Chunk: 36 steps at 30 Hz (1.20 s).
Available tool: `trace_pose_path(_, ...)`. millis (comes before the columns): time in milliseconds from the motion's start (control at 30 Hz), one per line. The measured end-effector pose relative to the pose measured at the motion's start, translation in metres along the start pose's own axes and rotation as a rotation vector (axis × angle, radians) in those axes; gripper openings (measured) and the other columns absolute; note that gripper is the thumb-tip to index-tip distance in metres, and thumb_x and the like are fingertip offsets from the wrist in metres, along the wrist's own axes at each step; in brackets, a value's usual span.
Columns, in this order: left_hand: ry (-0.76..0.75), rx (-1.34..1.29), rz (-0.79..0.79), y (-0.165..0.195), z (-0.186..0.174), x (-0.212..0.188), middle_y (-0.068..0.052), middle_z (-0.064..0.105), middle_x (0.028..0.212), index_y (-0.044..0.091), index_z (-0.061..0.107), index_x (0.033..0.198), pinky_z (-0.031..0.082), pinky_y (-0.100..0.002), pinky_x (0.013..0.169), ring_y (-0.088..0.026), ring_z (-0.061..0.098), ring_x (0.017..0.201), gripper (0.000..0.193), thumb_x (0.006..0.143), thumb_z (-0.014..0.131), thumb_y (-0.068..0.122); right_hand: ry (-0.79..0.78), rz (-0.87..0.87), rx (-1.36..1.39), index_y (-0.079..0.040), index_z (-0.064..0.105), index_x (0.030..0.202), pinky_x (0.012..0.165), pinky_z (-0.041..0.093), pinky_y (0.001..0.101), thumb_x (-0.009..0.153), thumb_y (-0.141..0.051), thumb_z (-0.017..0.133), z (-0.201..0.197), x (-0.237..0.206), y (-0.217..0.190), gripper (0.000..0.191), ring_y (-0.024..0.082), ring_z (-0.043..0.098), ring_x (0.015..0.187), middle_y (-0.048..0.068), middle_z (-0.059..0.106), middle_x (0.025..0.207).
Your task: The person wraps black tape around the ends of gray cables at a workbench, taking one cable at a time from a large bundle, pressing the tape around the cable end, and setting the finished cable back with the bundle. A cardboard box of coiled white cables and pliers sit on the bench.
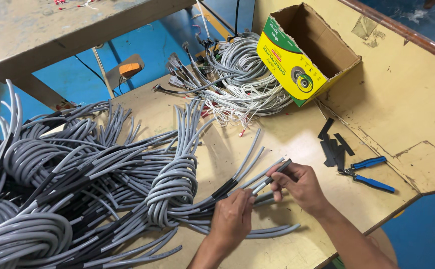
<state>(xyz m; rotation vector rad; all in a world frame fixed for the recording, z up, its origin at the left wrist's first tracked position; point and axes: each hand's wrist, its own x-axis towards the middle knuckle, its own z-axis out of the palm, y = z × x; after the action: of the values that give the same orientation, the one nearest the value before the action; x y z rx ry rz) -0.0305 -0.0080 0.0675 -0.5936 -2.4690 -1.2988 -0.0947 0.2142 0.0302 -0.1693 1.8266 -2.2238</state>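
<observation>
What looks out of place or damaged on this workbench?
The yellow-green cardboard box lies tipped on its side, flaps open. The benchtop is scuffed and its surface peels in patches. Both hands, left hand and right hand, hold grey cables normally.

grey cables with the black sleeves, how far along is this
Looks well along, though no exact share can be read. Done: many coiled grey cables at left already carry black sleeves. In hand: the left hand grips one cable while the right hand holds a black sleeve on its end. Left: loose sleeve pieces lie by the blue pliers; the white wire bundle shows no sleeves.
</observation>
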Motion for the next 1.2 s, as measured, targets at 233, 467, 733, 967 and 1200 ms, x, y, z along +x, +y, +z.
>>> trace_pose_path(233, -0.063, 0.046, -0.010, -0.003, 0.000, -0.002, -0.018, 0.065, 0.082, 0.000, 0.064, 0.104, 0.048, -0.048, 0.059, -0.041, 0.066, 0.072, 0.011, 0.093, 0.064, -0.001, -0.086, 0.039, 0.032, 0.007, 0.073, 0.104, 0.056, 0.058, 0.0291, 0.096, -0.009, 0.066, 0.004, -0.003, 0.007, 0.018, 0.016, 0.068, 0.057, 0.012, 0.071, 0.075)
trace_pose_path(467, -0.035, -0.004, 0.026, 0.005, -0.001, 0.002, -0.018, 0.066, 0.086, -0.001, 0.065, 0.106, 0.051, -0.046, 0.062, -0.040, 0.067, 0.075, 0.015, 0.091, 0.062, -0.002, -0.165, 0.063, 0.073, 0.005, 0.071, 0.105, 0.055, 0.058, 0.0284, 0.093, -0.011, 0.070, 0.020, -0.009, 0.008, 0.020, 0.013, 0.067, 0.063, 0.008, 0.072, 0.079)
trace_pose_path(733, -0.051, 0.002, -0.031, 0.011, -0.004, 0.007, -0.018, 0.068, 0.082, -0.001, 0.067, 0.104, 0.051, -0.046, 0.058, -0.040, 0.067, 0.068, 0.010, 0.095, 0.065, 0.002, 0.031, -0.105, 0.047, 0.006, 0.070, 0.102, 0.049, 0.051, 0.0257, 0.097, -0.016, 0.067, 0.000, -0.001, -0.007, 0.023, 0.012, 0.059, 0.053, 0.007, 0.064, 0.066)
trace_pose_path(967, -0.023, -0.027, -0.024, 0.002, -0.002, 0.004, -0.018, 0.068, 0.082, -0.001, 0.066, 0.101, 0.051, -0.046, 0.059, -0.040, 0.067, 0.070, 0.007, 0.095, 0.065, 0.000, -0.032, -0.043, 0.052, 0.007, 0.071, 0.100, 0.052, 0.056, 0.0276, 0.095, -0.013, 0.068, 0.006, 0.000, -0.002, 0.021, 0.013, 0.062, 0.056, 0.008, 0.066, 0.068)
trace_pose_path(1200, -0.039, -0.013, -0.035, -0.002, 0.001, 0.003, -0.019, 0.067, 0.081, -0.001, 0.066, 0.104, 0.051, -0.047, 0.059, -0.040, 0.067, 0.070, 0.011, 0.093, 0.065, 0.001, -0.077, 0.025, 0.046, 0.006, 0.072, 0.099, 0.052, 0.056, 0.0284, 0.095, -0.011, 0.068, 0.011, 0.000, 0.004, 0.018, 0.014, 0.063, 0.055, 0.009, 0.067, 0.070)
